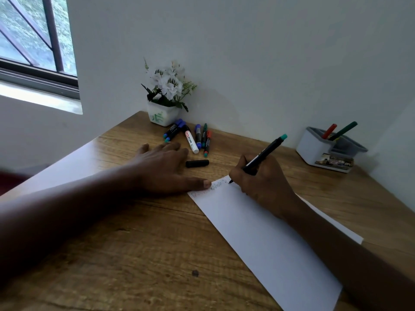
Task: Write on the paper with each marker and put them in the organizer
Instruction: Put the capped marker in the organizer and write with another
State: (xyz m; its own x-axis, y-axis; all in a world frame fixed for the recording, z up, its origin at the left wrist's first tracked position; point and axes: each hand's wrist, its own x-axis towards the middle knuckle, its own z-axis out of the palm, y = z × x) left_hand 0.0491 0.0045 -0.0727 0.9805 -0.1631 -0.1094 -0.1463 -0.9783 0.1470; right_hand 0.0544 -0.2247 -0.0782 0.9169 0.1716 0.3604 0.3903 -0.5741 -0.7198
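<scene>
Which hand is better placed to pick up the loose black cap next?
Left, probably. The left hand lies open beside the black cylindrical cap, while the right hand grips the teal-ended black marker.

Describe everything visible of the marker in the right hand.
The marker is a slim black plastic-looking barrel with a teal end plug. It is uncapped and tilted, plug up and to the right, dark tip touching the paper near its far edge. The right hand grips it low on the barrel. A loose black cap lies apart from it.
</scene>
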